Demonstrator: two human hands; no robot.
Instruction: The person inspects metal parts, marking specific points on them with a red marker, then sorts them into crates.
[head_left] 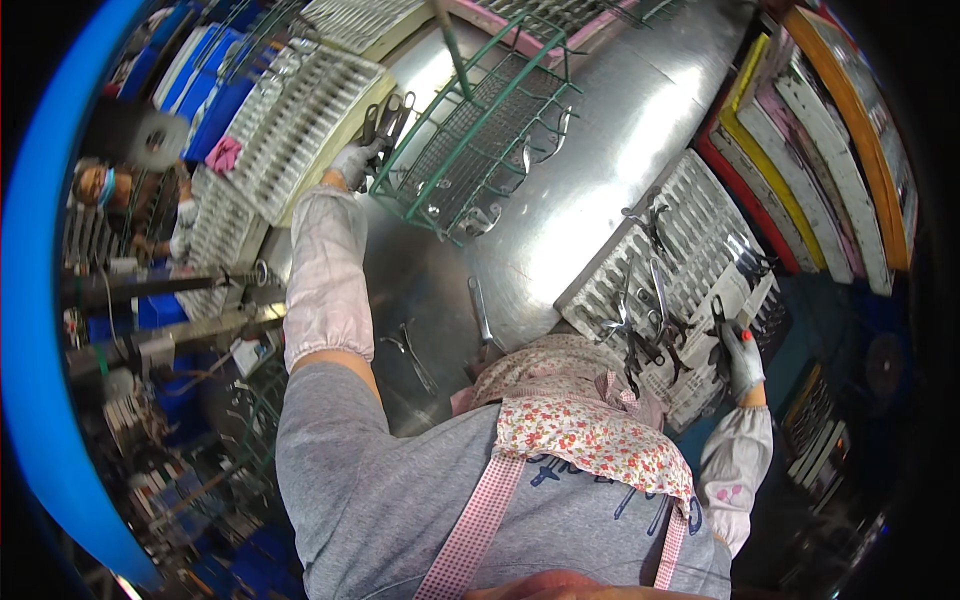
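Metal table (pixel 640 120) ahead: my left hand (pixel 357 163) clasps black-handled tools (pixel 392 120) at eleven o'clock, my right hand (pixel 743 362) a dark tool (pixel 717 308) at three

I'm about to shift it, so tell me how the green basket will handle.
The green basket looks stiff, its wire frame keeping a box shape. It's probably light for its size, being mostly open mesh, and may slide, as the metal table looks smooth.

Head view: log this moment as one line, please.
left hand: gripping black tools, beside green wire basket | right hand: holding single dark tool, at ribbed tray | ribbed tray: loose tools on it
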